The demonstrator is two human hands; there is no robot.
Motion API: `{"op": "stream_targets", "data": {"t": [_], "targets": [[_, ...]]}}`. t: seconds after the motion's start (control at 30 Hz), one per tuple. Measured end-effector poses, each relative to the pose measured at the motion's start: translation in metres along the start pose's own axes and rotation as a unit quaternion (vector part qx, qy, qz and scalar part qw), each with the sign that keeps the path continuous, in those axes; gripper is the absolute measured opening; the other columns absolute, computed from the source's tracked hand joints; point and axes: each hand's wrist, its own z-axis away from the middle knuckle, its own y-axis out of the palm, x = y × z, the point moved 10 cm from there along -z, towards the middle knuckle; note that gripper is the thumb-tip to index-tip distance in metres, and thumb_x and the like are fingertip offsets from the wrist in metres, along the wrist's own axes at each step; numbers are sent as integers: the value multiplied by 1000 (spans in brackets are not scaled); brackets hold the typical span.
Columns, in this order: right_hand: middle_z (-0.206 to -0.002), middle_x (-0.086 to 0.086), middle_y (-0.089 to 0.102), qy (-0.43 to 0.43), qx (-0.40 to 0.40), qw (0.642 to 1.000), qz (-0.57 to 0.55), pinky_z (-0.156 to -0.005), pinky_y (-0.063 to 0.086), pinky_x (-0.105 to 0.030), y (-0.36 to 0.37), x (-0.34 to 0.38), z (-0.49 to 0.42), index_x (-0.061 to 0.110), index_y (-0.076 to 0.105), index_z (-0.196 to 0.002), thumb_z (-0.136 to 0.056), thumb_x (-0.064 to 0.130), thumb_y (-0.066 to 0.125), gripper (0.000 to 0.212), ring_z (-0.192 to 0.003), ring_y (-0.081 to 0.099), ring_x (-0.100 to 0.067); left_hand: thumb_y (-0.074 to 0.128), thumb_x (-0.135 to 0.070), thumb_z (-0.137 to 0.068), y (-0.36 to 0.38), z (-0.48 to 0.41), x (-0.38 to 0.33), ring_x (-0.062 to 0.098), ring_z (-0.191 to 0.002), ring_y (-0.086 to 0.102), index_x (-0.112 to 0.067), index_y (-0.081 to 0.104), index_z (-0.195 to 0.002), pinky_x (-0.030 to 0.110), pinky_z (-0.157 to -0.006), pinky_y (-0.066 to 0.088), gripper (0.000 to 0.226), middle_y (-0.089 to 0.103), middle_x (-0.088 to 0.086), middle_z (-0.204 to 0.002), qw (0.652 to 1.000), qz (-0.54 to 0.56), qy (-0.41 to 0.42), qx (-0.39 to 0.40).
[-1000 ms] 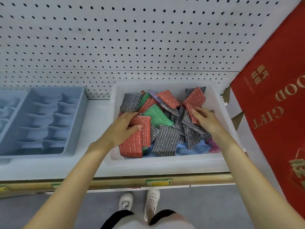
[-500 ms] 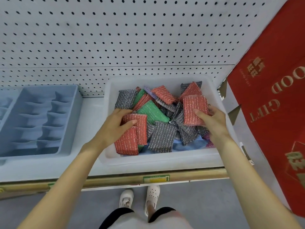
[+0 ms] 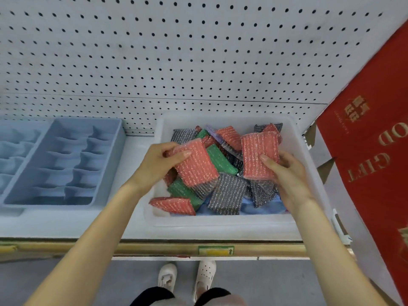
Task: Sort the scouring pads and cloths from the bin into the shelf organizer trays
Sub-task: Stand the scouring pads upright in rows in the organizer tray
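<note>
Starting at the far left, two blue organizer trays sit on the shelf, their visible compartments holding nothing, so by my reading the sorting has barely begun. Just right of them, the left hand has risen from the pile it was pressing a second ago and now pinches a red scouring pad, thumb on top and fingers curled behind, above the near-left part of the white bin. A grey strip shows at that pad's lower edge; whether it is a second pad in the same grip I cannot tell. Lifting it has uncovered a green pad and left another red one lying in the bin's near-left corner. Grey pads and a blue cloth stay in the bin. Further right, the right hand, which lifted first, holds a second red pad upright over the pile, thumb across its face. With one red pad in each hand, both look ready to be carried left to a tray. A red gift bag stands at the far right.
</note>
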Motion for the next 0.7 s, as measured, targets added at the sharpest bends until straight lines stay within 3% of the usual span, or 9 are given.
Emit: {"op": "stream_targets", "data": {"t": [0.1,0.23,0.33,0.5,0.57,0.7], "targets": [[-103,2,71,-10,49,999,-17,-88,49,-26,38,18,7,21,63,-103,-75,9,72,32,-96,67,-10,65,-18,-88,-35,4,-7,2,-67,64,-15,69,-89,19,-69,53,5,71,-12,-72,996,51,-1,-70],[-105,-8,73,-16,96,995,-19,-91,52,-33,100,32,24,6,66,-108,-69,17,71,41,-100,68,-24,61,-5,-90,-88,26,3,5,-73,69,-17,67,-97,20,-68,57,15,74,-10,-80,984,131,-6,-118],[-102,-9,73,-15,131,991,2,-91,52,-34,154,31,36,6,67,-103,-70,17,70,35,-98,69,-24,60,-3,-91,-140,49,28,7,-71,71,-14,64,-102,21,-67,58,16,74,-8,-76,974,153,-25,-163],[-88,0,75,-60,181,979,70,-77,56,-27,273,19,54,12,68,-97,-83,2,66,18,-83,71,-15,62,-4,-90,-255,87,80,5,-64,69,-14,62,-95,19,-60,56,11,72,-9,-68,961,137,-38,-239],[-86,3,73,-86,192,974,90,-72,56,-23,333,11,61,12,69,-97,-84,1,66,18,-78,69,-10,63,-4,-90,-308,94,101,5,-65,69,-14,63,-91,23,-64,58,10,72,-10,-68,959,114,-41,-256],[-90,-7,69,-85,156,979,98,-66,56,-25,430,-24,61,12,66,-98,-85,1,67,17,-73,66,-9,63,-4,-90,-414,95,138,2,-64,67,-13,64,-99,18,-63,56,12,72,-8,-71,960,81,-56,-263]]}}
